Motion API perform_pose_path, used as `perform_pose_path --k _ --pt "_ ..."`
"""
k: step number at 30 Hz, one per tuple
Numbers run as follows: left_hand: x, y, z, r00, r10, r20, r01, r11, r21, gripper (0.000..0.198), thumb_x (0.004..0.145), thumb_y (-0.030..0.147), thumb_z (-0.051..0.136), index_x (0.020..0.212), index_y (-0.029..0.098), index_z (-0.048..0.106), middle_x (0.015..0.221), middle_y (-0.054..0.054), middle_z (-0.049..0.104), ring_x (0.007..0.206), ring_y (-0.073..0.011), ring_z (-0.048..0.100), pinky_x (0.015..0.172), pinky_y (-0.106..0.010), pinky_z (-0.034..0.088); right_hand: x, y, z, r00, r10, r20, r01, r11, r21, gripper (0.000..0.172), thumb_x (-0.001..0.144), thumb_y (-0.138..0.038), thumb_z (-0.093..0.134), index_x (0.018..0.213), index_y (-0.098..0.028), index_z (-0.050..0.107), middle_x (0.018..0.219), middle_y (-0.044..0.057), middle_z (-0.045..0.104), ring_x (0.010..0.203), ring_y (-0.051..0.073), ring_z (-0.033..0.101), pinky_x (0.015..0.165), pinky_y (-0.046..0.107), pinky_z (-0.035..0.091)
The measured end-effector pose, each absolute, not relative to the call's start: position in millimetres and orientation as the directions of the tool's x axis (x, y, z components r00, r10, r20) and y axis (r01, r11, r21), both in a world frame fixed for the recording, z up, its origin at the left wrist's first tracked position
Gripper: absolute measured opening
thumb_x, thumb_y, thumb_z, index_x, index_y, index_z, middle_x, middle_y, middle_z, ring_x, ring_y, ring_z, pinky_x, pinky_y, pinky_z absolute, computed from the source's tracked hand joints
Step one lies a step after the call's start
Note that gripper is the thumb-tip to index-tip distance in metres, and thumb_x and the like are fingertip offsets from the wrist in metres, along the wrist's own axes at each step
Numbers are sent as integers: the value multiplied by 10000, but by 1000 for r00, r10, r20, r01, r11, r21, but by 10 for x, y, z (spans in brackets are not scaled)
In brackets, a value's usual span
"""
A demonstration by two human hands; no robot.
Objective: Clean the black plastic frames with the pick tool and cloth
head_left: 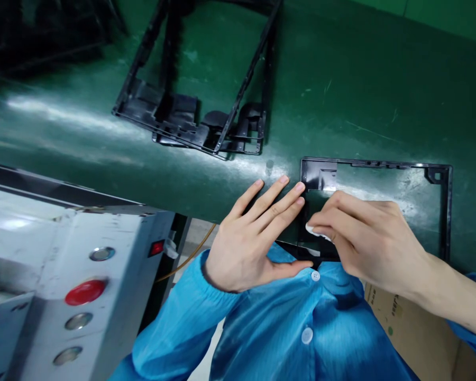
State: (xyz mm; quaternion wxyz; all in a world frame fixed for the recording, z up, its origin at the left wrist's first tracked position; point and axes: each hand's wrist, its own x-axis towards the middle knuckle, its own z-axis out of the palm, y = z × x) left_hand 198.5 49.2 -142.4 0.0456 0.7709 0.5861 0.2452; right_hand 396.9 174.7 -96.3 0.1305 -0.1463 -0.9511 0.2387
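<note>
A black plastic frame [381,162], rectangular with a wide opening, lies flat close to my body. Stretched out and spread, the fingers of my left hand [248,246] rest at the frame's left edge, with the thumb at its near corner. My right hand [375,241] is closed in a pinch over the frame's left part. Between its fingertips a small white wad [318,232] shows, like cloth or tissue; most of it is hidden in the hand. The frame's near side is partly covered by my right hand.
Two similar black frames [190,138] overlap farther back on the green table [341,100]. More dark parts [43,37] lie blurred at the far left. A white machine panel with a red button [85,292] stands at the left. A cardboard box [416,328] sits below the table edge.
</note>
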Motion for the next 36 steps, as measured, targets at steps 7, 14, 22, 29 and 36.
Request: perform_pose_path --k 7,14,22,29,36 --pt "1982 481 -1449 195 927 321 893 -304 334 886 918 715 655 1517 82 499 1571 -169 574 1539 -344 464 1320 -509 292 3932 1692 -1008 -913 342 221 211 861 -462 373 999 18 398 974 -126 741 923 54 699 662 133 540 536 303 328" --pt "1974 483 -1476 209 920 331 898 -315 307 851 1000 743 497 1518 67 504 1566 -175 580 1552 -332 444 1324 -497 278 3915 1725 -949 -958 223 180 106 859 -500 416 1033 -3 387 927 -130 768 890 50 688 627 138 484 540 314 321" --pt "1948 481 -1430 226 930 290 889 -318 329 735 1039 623 517 1573 124 443 1611 -144 537 1571 -321 412 1322 -502 278 3988 1688 -836 -992 52 117 -5 897 -443 424 1080 -82 438 732 -160 667 764 17 577 614 159 395 561 352 298" --pt "1946 482 -1421 234 929 286 887 -325 329 813 1012 672 545 1590 115 419 1601 -169 542 1572 -336 411 1323 -515 271 4103 1709 -710 -995 65 76 29 916 -399 425 1078 -70 414 750 -172 664 782 30 598 628 166 443 573 359 322" --pt "1939 491 -1386 248 929 275 893 -329 307 779 1025 635 529 1602 126 403 1599 -158 546 1559 -335 433 1304 -513 296 4015 1577 -793 -991 15 135 -32 939 -343 406 1040 -73 449 735 -184 692 728 26 583 590 189 449 550 374 350"
